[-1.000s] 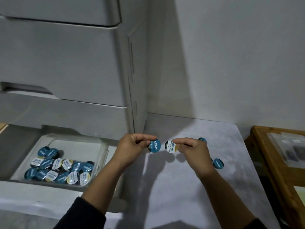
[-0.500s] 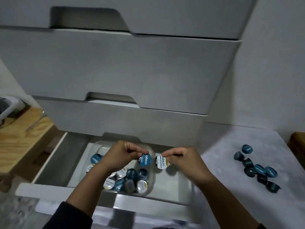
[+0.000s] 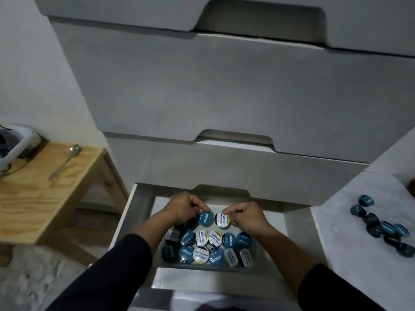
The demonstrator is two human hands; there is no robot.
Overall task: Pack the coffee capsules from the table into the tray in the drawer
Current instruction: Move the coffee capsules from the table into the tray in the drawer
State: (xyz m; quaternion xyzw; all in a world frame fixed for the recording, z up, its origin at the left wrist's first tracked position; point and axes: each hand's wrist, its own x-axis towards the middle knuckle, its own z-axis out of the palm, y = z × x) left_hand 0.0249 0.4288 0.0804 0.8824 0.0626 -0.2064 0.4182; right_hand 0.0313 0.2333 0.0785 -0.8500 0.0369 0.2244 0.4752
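My left hand (image 3: 183,207) pinches a blue-lidded capsule (image 3: 205,218) and my right hand (image 3: 244,215) pinches a white-and-dark-lidded capsule (image 3: 221,219). Both are held side by side just above the back part of the clear tray (image 3: 254,259) in the open bottom drawer (image 3: 298,232). Several capsules (image 3: 207,248) with blue or white lids lie packed in the tray's front rows. More dark blue capsules (image 3: 381,227) lie loose on the white table at the right.
Closed grey drawer fronts (image 3: 224,97) rise directly behind the open drawer. A wooden side table (image 3: 33,187) with a spoon (image 3: 65,161) and a white appliance (image 3: 13,144) stands at the left. The white table (image 3: 350,243) borders the drawer on the right.
Both hands carried their capsules left from the table to over the tray in the drawer and lowered them. The view swung left and down with them.
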